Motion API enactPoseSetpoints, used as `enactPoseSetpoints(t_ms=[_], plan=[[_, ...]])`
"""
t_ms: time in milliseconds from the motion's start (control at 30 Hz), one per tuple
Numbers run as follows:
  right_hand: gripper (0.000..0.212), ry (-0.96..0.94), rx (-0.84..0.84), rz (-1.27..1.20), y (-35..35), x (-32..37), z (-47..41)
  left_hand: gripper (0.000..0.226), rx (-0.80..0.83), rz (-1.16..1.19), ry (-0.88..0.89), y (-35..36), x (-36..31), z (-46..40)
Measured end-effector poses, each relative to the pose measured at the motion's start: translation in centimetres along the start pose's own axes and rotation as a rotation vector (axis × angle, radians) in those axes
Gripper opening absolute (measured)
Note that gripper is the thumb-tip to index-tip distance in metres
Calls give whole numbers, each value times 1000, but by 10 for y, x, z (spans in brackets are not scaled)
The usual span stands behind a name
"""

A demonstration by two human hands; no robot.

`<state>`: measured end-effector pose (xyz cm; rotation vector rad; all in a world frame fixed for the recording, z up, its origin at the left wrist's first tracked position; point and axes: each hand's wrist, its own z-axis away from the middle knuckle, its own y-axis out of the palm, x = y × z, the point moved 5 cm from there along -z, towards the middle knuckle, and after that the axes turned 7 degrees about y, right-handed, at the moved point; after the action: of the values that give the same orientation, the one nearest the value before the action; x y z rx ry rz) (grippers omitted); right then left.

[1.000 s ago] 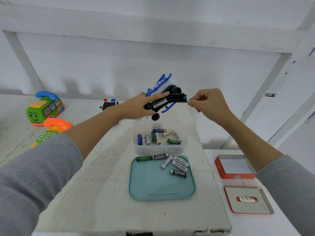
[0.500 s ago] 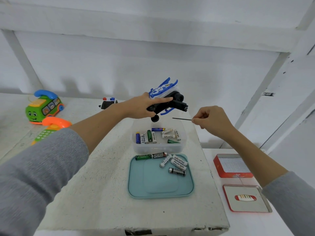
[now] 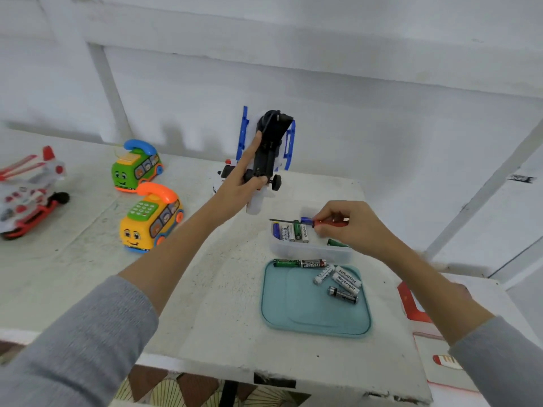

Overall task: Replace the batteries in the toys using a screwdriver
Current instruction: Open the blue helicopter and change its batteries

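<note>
My left hand [image 3: 238, 183] grips a blue, white and black toy helicopter [image 3: 270, 145] and holds it up on end, underside toward me, above the table. My right hand [image 3: 349, 227] holds a small screwdriver [image 3: 311, 222] with a red handle and thin dark shaft pointing left. It hovers over a clear plastic tub [image 3: 308, 251] that contains several batteries [image 3: 291, 232]. In front of the tub lies a teal lid [image 3: 314, 315] with several loose batteries [image 3: 340, 282] on it.
On the left shelf stand a yellow phone-bus toy [image 3: 150, 221], a green one [image 3: 135, 167] and a red-white helicopter toy [image 3: 26, 192]. A small police car [image 3: 226, 168] peeks out behind my left hand. A red tin [image 3: 411, 304] and its lid sit at the right.
My left hand has turned the helicopter from lying sideways to standing upright. My right hand has dropped from beside the toy to above the battery tub, screwdriver still in it. The view shifted right.
</note>
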<state>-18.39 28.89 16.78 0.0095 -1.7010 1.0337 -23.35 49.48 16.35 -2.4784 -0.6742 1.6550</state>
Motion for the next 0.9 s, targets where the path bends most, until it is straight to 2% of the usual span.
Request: enactPoseSetpoints(t_ms=[100, 267, 400, 633, 900], plan=[[16, -68, 101, 44, 35, 16, -3, 71, -74, -6, -26, -17, 3, 22], [13, -199, 233, 213, 98, 32, -3, 72, -152, -31, -61, -40, 12, 56], [13, -267, 319, 250, 141, 33, 0, 72, -181, -54, -66, -53, 16, 73], [16, -237, 287, 252, 175, 25, 2, 73, -198, -36, -121, -58, 22, 96], [19, -202, 293, 274, 176, 24, 3, 72, -190, -71, -112, -59, 22, 101]])
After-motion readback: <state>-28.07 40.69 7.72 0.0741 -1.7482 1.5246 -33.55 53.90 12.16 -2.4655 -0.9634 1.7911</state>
